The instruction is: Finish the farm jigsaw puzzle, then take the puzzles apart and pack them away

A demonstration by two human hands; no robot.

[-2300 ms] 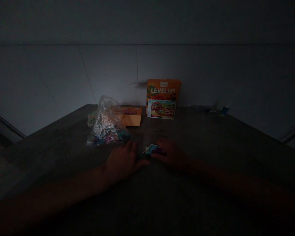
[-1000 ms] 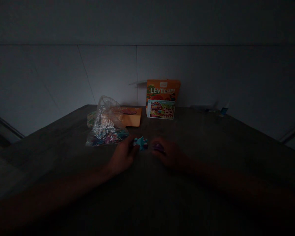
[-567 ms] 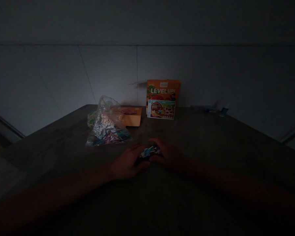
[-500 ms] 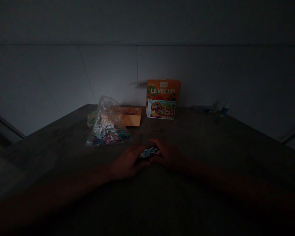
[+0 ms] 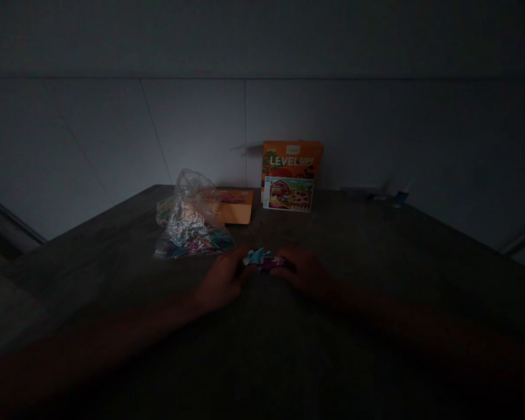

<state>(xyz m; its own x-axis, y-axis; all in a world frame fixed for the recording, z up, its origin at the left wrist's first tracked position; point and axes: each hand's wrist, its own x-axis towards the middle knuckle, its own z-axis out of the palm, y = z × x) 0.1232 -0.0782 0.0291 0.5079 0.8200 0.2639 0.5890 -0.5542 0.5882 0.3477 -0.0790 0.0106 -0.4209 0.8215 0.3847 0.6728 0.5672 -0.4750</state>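
Observation:
A small heap of jigsaw puzzle pieces (image 5: 265,260), light blue and purple, sits between my two hands over the middle of the table. My left hand (image 5: 223,277) closes on the heap from the left, thumb on the near side. From the right, my right hand (image 5: 304,268) grips the other end with bent fingers. The dim light hides the fingertips and how many pieces there are. Beyond my left hand lies a clear plastic bag (image 5: 190,224) with more colourful pieces in its bottom.
An orange "LEVEL UP!" box (image 5: 292,157) stands against the wall, a farm picture card (image 5: 289,194) leaning on its front. An open orange box part (image 5: 238,207) lies behind the bag. A small blue-and-white item (image 5: 401,195) is at the table's (image 5: 354,245) far right.
Both hands have drawn in around the pieces, which now sit slightly farther from me and show more purple. My right fingers have curled down. The bag and boxes stay put.

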